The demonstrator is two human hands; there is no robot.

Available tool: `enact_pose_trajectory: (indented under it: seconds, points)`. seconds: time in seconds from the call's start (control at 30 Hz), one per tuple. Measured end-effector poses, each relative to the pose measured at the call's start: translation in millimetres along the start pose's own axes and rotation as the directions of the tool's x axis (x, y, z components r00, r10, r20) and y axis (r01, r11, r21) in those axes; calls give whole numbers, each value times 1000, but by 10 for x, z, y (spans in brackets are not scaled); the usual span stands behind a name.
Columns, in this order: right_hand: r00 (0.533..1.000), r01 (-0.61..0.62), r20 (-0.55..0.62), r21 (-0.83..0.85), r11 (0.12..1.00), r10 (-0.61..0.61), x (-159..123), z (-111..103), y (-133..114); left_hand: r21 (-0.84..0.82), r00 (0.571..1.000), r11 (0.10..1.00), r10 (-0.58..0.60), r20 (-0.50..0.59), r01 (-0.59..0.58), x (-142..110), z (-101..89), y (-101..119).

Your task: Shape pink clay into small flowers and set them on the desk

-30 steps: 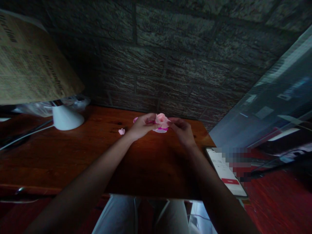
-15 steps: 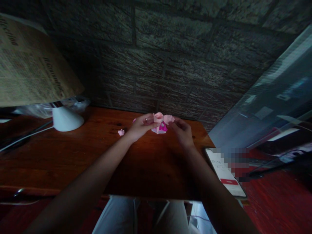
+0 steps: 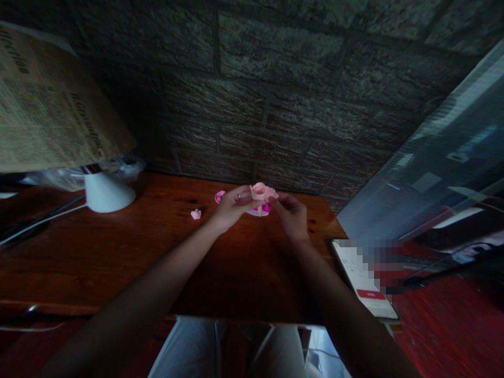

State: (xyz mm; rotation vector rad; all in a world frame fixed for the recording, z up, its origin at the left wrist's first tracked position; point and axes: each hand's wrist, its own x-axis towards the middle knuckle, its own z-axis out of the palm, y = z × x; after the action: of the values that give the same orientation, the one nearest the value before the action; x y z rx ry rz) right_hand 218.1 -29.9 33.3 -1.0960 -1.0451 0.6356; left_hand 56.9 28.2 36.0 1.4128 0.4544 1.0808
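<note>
A small pale pink flower-shaped piece [image 3: 260,192], like soft clay or paper, is pinched between both my hands above the far middle of the wooden table [image 3: 118,252]. My left hand [image 3: 230,208] grips it from the left with closed fingers and wears a ring. My right hand [image 3: 289,214] pinches its right edge. Under the hands lies a magenta and white bit [image 3: 262,210], and a magenta lump [image 3: 219,196] shows behind my left hand. A small pink scrap [image 3: 196,213] rests on the table to the left.
A white lamp base [image 3: 108,191] with a printed paper shade [image 3: 51,105] stands at the left, cables trailing from it. A phone [image 3: 364,281] with a lit screen lies at the table's right edge. A brick-pattern wall [image 3: 275,94] backs the table; my light trousers [image 3: 197,349] show below.
The right hand's pink petal, held apart half a second ago, is now pressed against the flower. Both hands stay close together at the same spot.
</note>
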Motion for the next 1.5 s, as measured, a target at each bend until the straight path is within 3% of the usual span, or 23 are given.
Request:
enact_pose_trajectory:
  seconds: [0.4,0.73,1.5]
  points:
    - [995,69,73,18,997,-70,-34,32,-15,-29,999,999,34,-4,-34,-11,11,17]
    - [994,112,-17,-19,994,-112,-67,58,14,-36,1000,999,31,-4,-31,-14,25,28]
    - [994,82,-69,-11,997,-82,-90,85,-43,-24,999,999,37,17,-37,-13,14,42]
